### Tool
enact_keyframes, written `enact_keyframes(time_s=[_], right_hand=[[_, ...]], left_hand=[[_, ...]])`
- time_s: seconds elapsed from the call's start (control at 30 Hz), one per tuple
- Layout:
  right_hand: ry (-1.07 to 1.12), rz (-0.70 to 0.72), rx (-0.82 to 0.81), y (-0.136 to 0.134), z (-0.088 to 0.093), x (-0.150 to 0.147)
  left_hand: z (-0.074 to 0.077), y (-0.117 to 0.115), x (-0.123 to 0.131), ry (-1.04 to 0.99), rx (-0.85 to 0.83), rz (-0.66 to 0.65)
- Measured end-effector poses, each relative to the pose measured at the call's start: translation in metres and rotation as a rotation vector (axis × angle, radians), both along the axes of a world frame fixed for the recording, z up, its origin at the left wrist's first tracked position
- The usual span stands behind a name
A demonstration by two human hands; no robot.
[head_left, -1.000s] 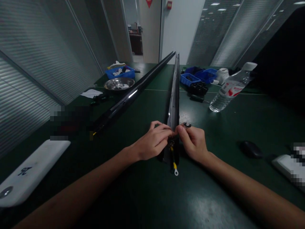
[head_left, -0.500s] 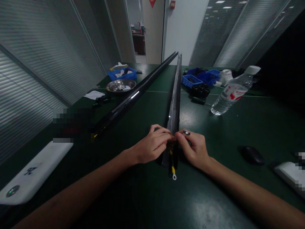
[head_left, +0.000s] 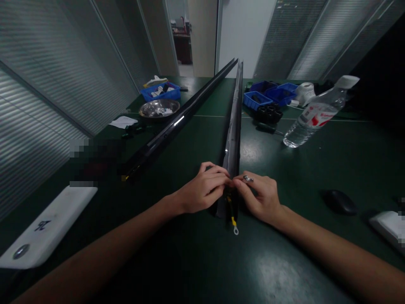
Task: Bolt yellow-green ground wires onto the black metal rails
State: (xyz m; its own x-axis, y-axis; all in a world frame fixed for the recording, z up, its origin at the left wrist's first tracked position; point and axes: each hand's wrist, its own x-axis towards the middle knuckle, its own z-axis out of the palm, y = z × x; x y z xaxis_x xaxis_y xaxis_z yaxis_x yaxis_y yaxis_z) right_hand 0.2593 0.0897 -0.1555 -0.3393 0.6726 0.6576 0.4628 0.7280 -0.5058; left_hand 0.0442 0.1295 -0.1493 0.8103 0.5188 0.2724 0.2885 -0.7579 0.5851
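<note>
Over the green surface (head_left: 297,173), left hand (head_left: 205,190) and right hand (head_left: 261,195) meet at the channel (head_left: 233,135), both narrowed, any grip hidden; light pressure should spare the ring-terminal wire (head_left: 233,221).

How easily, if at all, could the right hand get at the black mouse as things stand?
Probably yes: only green tabletop shows between the right hand and the black mouse, though that hand is busy at the right-hand rail.
</note>
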Motion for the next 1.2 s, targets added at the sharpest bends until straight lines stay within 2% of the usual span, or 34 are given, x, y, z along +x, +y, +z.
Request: enact_keyframes(time_s=[0.5, 0.87, 1.2], right_hand=[[0.029, -0.014, -0.005, -0.0019, -0.0058, 0.0016], [0.034, 0.070, -0.069, 0.0016, -0.0002, 0.0007], [0.084, 0.153, -0.161, 0.0042, -0.0032, 0.0033]], left_hand=[[0.0022, -0.0005, 0.0000, -0.018, 0.012, -0.001], [0.0003, 0.0004, -0.0004, -0.016, 0.023, -0.008], [0.0025, -0.0001, -0.0009, 0.004, 0.007, -0.005]])
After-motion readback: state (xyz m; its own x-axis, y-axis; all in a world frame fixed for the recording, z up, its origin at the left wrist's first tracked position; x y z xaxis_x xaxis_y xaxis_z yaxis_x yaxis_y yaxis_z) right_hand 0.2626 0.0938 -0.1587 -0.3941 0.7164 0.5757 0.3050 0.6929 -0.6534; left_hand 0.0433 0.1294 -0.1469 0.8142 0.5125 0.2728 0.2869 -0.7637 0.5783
